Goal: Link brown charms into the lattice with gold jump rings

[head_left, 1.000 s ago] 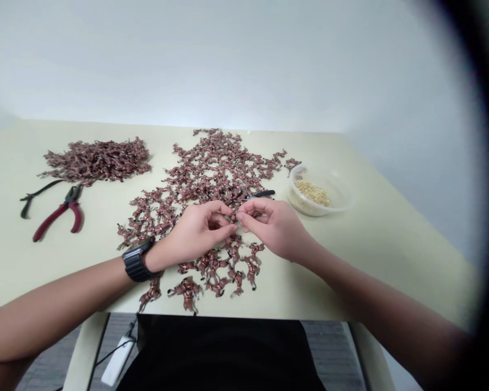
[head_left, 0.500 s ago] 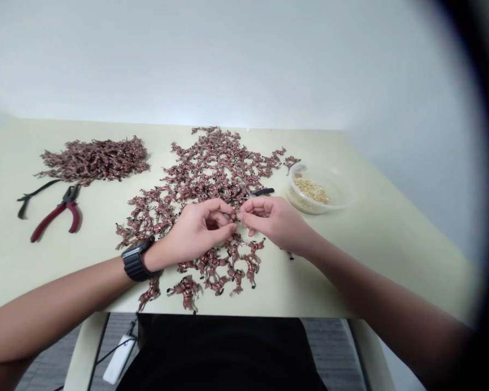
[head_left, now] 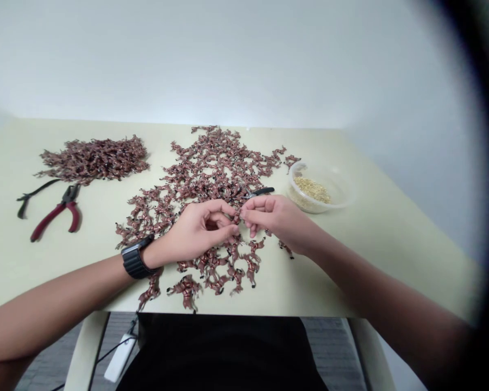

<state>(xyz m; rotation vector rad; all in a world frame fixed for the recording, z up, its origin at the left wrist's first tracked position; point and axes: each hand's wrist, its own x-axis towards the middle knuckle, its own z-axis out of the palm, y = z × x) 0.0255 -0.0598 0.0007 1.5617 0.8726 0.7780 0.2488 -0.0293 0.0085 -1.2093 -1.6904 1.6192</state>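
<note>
My left hand (head_left: 198,233), with a black watch on its wrist, and my right hand (head_left: 275,220) meet fingertip to fingertip above the table. Both pinch one small reddish-brown figure (head_left: 237,217) between them. They hover over a wide scatter of the same small brown figures (head_left: 206,179) spread across the middle of the pale table (head_left: 391,239). More figures lie just under my wrists near the front edge.
A dense heap of brown figures (head_left: 93,159) sits at the back left. Red-handled pliers (head_left: 57,212) and a black tool (head_left: 32,193) lie at the left. A clear bowl of small golden bits (head_left: 315,187) stands right of my hands. A black-handled tool (head_left: 261,191) lies among the scatter.
Both hands have stayed together on the small figure. My right hand has shifted slightly left and its wrist has lifted, uncovering a few figures beneath it.
</note>
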